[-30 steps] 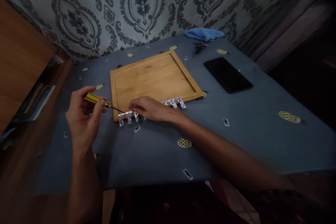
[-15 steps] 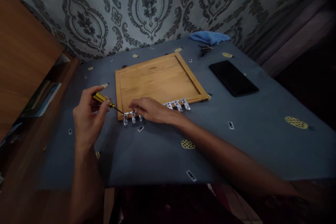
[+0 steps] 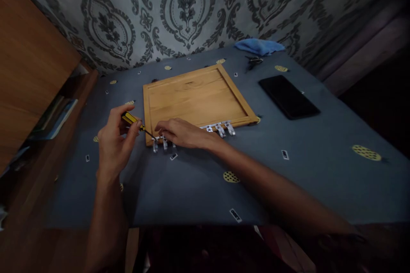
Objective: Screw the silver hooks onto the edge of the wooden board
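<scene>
A wooden panel (image 3: 195, 96) with a raised frame lies flat on the blue tablecloth. Along its near edge runs a metal hook rack (image 3: 221, 128), partly hidden under my right hand. My left hand (image 3: 115, 147) grips a yellow-and-black screwdriver (image 3: 133, 121), whose thin tip reaches the left end of the rack at the panel's near left corner. My right hand (image 3: 181, 133) lies over the middle of the rack with its fingers curled down, pressing it against the panel.
A black phone (image 3: 288, 96) lies on the table to the right. A blue cloth (image 3: 259, 46) and a small dark object (image 3: 253, 62) sit near the patterned wall. A wooden shelf with books (image 3: 51, 115) stands on the left.
The view has shifted slightly. My left hand has moved a little closer to the panel's corner with the screwdriver. My right hand stays on the rack.
</scene>
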### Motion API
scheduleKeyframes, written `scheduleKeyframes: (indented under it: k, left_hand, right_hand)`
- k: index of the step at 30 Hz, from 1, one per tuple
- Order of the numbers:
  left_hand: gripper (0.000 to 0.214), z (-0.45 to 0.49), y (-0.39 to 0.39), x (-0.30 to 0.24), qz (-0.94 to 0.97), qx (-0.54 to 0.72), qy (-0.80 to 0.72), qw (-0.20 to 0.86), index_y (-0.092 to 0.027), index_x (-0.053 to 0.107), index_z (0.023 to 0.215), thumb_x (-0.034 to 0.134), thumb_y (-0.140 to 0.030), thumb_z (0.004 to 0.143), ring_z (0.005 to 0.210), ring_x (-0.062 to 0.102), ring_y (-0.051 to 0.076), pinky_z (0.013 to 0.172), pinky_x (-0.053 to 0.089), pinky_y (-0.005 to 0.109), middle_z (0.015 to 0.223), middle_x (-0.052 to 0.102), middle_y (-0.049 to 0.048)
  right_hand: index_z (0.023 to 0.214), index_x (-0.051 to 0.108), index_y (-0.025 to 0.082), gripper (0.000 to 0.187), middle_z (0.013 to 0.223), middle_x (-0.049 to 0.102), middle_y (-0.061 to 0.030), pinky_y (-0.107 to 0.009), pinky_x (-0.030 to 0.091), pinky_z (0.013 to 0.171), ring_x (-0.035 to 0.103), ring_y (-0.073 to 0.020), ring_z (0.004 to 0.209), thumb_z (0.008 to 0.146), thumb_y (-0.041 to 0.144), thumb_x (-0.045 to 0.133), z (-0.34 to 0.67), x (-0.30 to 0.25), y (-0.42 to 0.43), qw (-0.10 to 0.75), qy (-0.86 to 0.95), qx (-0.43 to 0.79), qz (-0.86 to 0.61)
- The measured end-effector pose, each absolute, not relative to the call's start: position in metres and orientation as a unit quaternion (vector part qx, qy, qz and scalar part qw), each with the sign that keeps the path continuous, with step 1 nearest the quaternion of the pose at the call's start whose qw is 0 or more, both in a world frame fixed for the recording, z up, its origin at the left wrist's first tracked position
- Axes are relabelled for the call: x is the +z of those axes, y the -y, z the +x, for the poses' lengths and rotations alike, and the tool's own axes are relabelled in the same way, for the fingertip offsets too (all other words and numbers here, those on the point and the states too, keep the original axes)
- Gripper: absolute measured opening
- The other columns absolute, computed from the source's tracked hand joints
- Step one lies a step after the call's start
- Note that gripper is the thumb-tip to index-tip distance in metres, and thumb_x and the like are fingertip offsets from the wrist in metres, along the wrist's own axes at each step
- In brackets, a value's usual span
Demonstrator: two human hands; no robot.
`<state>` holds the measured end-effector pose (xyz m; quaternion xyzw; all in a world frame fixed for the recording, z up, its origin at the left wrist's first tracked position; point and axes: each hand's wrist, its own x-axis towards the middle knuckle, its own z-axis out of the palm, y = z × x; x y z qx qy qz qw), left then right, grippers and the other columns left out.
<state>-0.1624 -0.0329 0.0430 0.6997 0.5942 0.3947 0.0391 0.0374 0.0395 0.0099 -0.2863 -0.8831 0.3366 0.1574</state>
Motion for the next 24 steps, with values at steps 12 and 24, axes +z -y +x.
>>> scheduleKeyframes:
  k: [12,24]
  left_hand:
    - [0.036,-0.154,0.033,0.051,0.733,0.348,-0.584,0.037,-0.024,0.058,0.134,0.06,-0.03,0.098,0.071,0.069,0.012,0.064,0.054,0.024,0.104,0.073,0.0019]
    - [0.032,-0.143,0.033,0.05,0.722,0.339,-0.603,-0.008,-0.025,0.058,0.127,0.06,-0.029,0.096,0.071,0.067,0.013,0.063,0.053,0.024,0.103,0.069,0.0004]
  right_hand:
    - [0.124,0.068,0.007,0.029,0.112,0.078,-0.0167,-0.03,0.048,0.088,0.071,-0.0232,0.105,0.102,0.004,0.05,0.037,0.016,-0.035,0.137,0.881,0.346,-0.291]
    - [0.123,0.07,0.008,0.028,0.112,0.079,-0.0165,-0.029,0.049,0.088,0.073,-0.0225,0.106,0.101,0.005,0.052,0.036,0.013,-0.035,0.146,0.882,0.342,-0.289]
